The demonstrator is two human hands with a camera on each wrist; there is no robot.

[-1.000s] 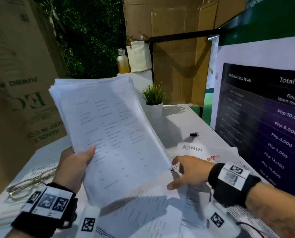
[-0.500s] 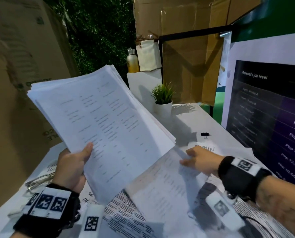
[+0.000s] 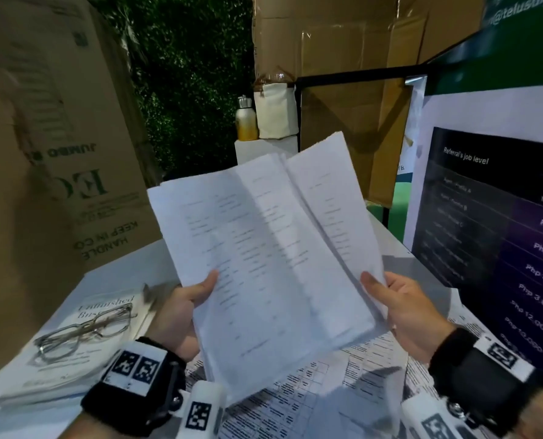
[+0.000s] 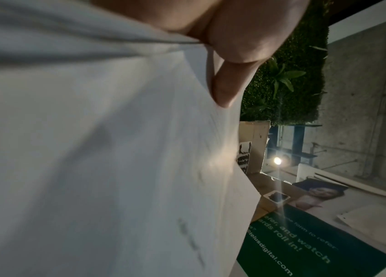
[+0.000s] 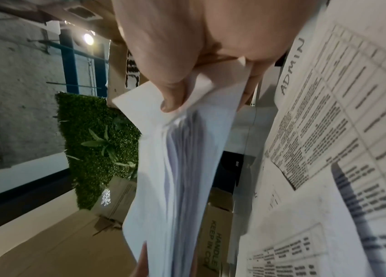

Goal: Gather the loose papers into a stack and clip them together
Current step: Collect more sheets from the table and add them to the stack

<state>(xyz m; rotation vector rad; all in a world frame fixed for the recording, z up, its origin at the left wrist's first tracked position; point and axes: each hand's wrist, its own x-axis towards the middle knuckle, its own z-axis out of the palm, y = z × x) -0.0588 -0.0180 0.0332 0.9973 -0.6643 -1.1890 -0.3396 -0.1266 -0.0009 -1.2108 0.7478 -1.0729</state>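
A thick stack of white printed papers [image 3: 264, 248] is held up above the table, tilted back. My left hand [image 3: 181, 308] grips its lower left edge, thumb on the top sheet. My right hand [image 3: 403, 312] pinches the right edge, where a further sheet [image 3: 330, 198] sits fanned out behind the stack. The right wrist view shows the stack [image 5: 182, 159] edge-on under my thumb. Paper [image 4: 92, 150] fills the left wrist view beneath my fingers. More printed sheets [image 3: 327, 397] lie flat on the table below. No clip is in view.
A book with eyeglasses [image 3: 86, 331] on it lies at the table's left. Cardboard boxes [image 3: 58, 153] stand left and behind. A dark poster board [image 3: 501, 232] stands at the right. A bottle [image 3: 246, 120] and white bag sit on a far pedestal.
My right hand lifted a sheet off the table and brought it to the stack's right edge. The stack swung toward the centre, and both hands hold it now.
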